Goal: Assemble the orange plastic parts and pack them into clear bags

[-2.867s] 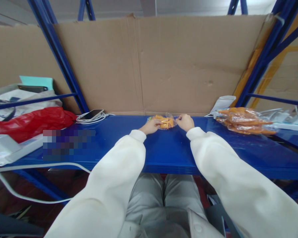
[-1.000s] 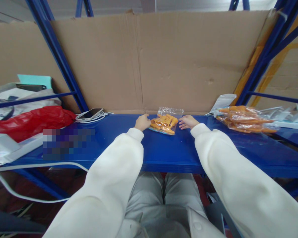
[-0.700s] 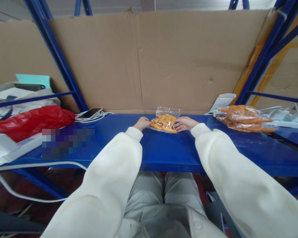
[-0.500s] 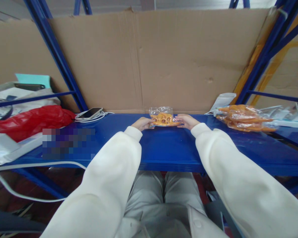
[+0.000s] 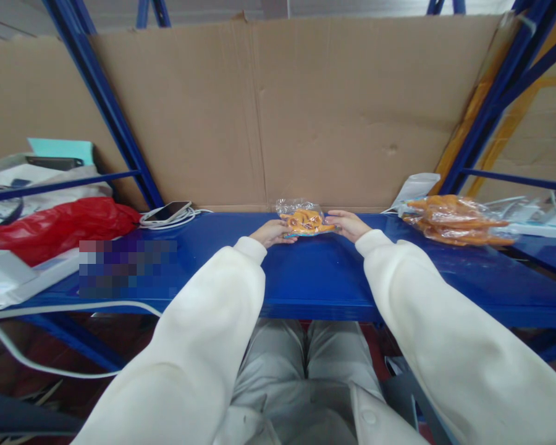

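A small clear plastic bag of orange pieces [image 5: 304, 219] is held just above the blue shelf [image 5: 306, 278], near the cardboard back wall. My left hand [image 5: 272, 233] grips its left edge and my right hand [image 5: 347, 224] grips its right edge, fingers closed on the plastic. Both arms wear white sleeves.
A pile of clear bags with orange pieces [image 5: 454, 219] lies at the right, a white pouch [image 5: 414, 188] behind it. A phone on a white cable [image 5: 169, 213] lies at the left, beside a red bag [image 5: 55, 228] and white boxes. Blue rack posts stand on both sides.
The bag lay flat on the shelf a second ago with my hands beside it. Both hands have taken its edges and lifted it slightly, turned toward me.
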Available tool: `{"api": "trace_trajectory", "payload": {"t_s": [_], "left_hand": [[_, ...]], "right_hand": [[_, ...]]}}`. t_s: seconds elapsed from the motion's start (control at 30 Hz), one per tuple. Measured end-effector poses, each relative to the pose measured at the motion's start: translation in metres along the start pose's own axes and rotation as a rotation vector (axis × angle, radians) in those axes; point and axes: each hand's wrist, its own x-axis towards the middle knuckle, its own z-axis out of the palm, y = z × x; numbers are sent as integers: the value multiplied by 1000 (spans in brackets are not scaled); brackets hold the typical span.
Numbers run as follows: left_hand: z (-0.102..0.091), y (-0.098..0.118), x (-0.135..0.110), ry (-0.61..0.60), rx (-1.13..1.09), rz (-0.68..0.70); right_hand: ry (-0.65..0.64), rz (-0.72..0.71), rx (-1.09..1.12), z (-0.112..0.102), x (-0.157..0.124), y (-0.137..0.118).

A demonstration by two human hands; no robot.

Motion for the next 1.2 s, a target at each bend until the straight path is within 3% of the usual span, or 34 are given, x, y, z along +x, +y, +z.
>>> {"api": "trace_trajectory", "payload": {"t_s": [0.17,0.3,0.47,0.57,0.77,0.93,1.2], "left_hand": [[2,-1,6,95,-128,119],[2,-2,7,105,-197,141],[3,-2,5,87,-309,200],[4,-1,2,95,-321,206],[6,3,-5,123,-231,249],[4,4,0,96,-205,376],[3,-1,13,-2,-163,614]], "right_hand": [[85,18,-51,-1,1,0],[78,108,-147,-3,1,-2],[-76,342,-200,-6,-1,-6],[-175,381,-174,-8,0,-6],[-192,180,13,-5,5,-3],[-188,-42,172,-1,5,-3],[-179,-269,175,2,8,-2]]}}
